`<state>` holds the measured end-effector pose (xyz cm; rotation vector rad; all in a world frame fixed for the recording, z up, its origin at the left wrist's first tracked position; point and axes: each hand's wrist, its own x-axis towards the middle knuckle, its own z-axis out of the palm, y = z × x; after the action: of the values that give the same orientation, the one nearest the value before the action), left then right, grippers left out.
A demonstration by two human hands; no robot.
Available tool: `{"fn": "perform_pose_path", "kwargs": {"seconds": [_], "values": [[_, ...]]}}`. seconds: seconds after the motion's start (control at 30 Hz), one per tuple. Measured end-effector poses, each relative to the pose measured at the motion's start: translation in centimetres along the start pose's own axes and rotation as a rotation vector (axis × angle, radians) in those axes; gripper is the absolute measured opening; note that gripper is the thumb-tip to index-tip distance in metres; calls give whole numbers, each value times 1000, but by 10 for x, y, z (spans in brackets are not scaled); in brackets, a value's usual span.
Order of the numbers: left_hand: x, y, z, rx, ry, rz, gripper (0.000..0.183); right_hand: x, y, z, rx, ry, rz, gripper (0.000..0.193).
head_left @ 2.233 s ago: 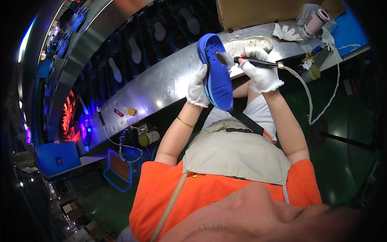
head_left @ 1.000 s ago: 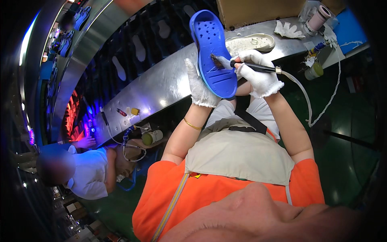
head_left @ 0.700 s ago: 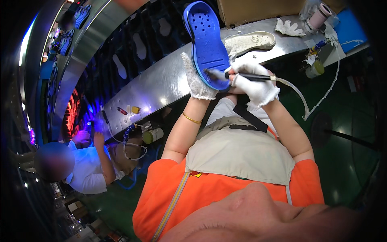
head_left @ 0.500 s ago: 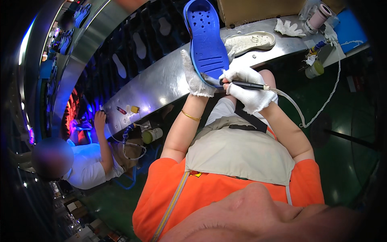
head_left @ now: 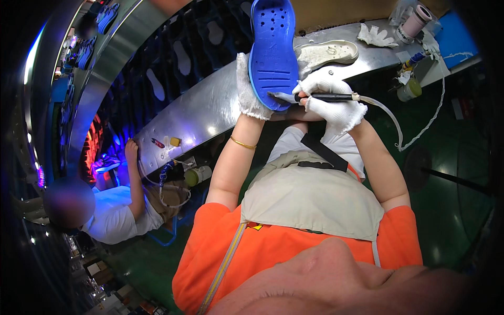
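Observation:
My left hand (head_left: 249, 94), in a white knit glove, holds a blue shoe sole (head_left: 273, 58) up by its heel end and left edge. Round holes dot the sole's far part, and several grooves cross its near part. In my gloved right hand (head_left: 336, 110), with bare fingertips showing, is a black-handled brush (head_left: 331, 97) with a pale tube (head_left: 386, 114) running from its back end. Its grey bristles touch the inner face of the sole near the heel. Some fingers of my left hand are hidden behind the sole.
A cream shoe piece (head_left: 333, 52) and a loose white glove (head_left: 377, 37) lie on the metal ledge (head_left: 205, 107). Beyond is a dark conveyor with soles (head_left: 182, 56). A pink tumbler (head_left: 413, 25) stands at far right; a co-worker (head_left: 118, 212) sits at left.
The sole and my left hand have shifted slightly right. The brush tip has moved from the sole's near left edge inward across the heel, and my right hand has moved right.

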<state>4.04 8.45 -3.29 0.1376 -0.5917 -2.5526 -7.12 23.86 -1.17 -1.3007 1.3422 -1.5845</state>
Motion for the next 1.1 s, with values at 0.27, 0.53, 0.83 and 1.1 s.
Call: {"fn": "perform_pose_path", "kwargs": {"seconds": [0.27, 0.53, 0.83, 1.1], "values": [[3, 9, 15, -60, -109, -171, 67, -9, -7, 3, 169, -133, 155, 10], [11, 14, 16, 2, -122, -258, 68, 7, -3, -5, -37, -139, -151, 17], [22, 20, 6, 328, 60, -349, 46, 23, -7, -9, -425, -319, 83, 16], [21, 16, 17, 512, 90, -503, 43, 26, -10, -20, -540, -342, -17, 22]]}}
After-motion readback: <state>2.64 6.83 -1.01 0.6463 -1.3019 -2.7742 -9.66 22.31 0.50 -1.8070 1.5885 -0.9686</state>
